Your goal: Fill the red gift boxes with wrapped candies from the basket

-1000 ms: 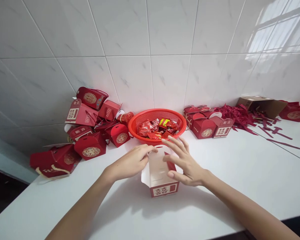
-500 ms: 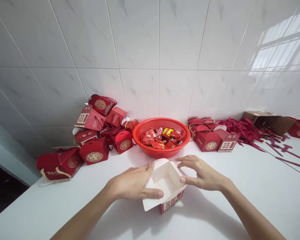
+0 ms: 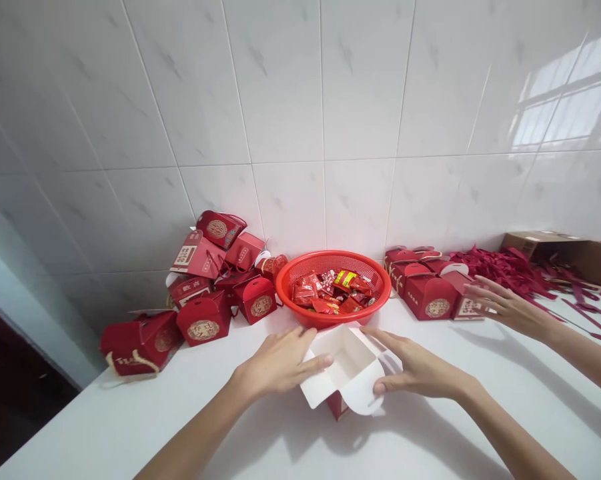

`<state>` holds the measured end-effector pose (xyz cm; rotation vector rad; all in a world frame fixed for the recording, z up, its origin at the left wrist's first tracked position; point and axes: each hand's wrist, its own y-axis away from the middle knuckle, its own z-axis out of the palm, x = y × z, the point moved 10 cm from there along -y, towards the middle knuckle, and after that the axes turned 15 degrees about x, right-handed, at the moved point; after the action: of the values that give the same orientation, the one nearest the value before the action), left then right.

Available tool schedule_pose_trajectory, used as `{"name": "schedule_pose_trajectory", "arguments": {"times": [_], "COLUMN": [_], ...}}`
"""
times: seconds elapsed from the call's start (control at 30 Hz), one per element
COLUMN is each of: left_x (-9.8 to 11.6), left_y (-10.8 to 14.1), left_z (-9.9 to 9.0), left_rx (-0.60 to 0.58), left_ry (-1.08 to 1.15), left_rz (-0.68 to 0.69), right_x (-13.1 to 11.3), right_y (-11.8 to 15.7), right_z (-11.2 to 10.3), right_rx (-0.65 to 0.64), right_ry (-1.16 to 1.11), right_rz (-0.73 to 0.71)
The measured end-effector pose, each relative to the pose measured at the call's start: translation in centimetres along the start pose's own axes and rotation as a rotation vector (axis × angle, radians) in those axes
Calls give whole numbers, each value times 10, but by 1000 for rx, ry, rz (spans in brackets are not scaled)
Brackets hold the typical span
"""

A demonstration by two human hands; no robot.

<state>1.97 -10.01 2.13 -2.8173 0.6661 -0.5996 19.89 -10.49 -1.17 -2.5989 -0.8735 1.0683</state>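
A small red box with a white inside stands on the white table, its top open and its flaps folded outward. My left hand rests on the left flap and rim, thumb spread from the fingers. On the other side, my right hand has its thumb on the rounded front flap and its fingers along the right edge. Just behind the box sits a red plastic basket with wrapped sweets in it.
Another person's hand reaches in from the right, near finished-looking red boxes. More red boxes are piled at the left. Dark red ribbons and an open cardboard box lie at the back right.
The rounded flap has come outward under my right thumb. Another person's hand has entered from the right. The view has shifted, so the basket and boxes appear lower and slightly right.
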Motion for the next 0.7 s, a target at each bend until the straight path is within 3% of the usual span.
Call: {"name": "schedule_pose_trajectory", "arguments": {"times": [0.17,0.23,0.3,0.4,0.53,0.7], "left_x": [4,1,-9,-18,-25,-42], "left_y": [-19,-38,-58,-86,-115,-129], "left_z": [-44,-44,-18,15,45,73], "left_rx": [205,172,-52,-260,-357,-423], "left_ry": [-44,-40,-72,-93,-92,-102], "left_rz": [10,11,-34,-55,-35,-45], "right_x": [6,8,10,9,6,11], "right_y": [1,2,1,0,-3,-4], "right_z": [-3,-4,-5,-7,-10,-10], "right_rx": [54,100,140,184,204,189], "right_ry": [-9,-26,-41,-58,-104,-159], "right_rz": [-37,-55,-57,-65,-48,19]}}
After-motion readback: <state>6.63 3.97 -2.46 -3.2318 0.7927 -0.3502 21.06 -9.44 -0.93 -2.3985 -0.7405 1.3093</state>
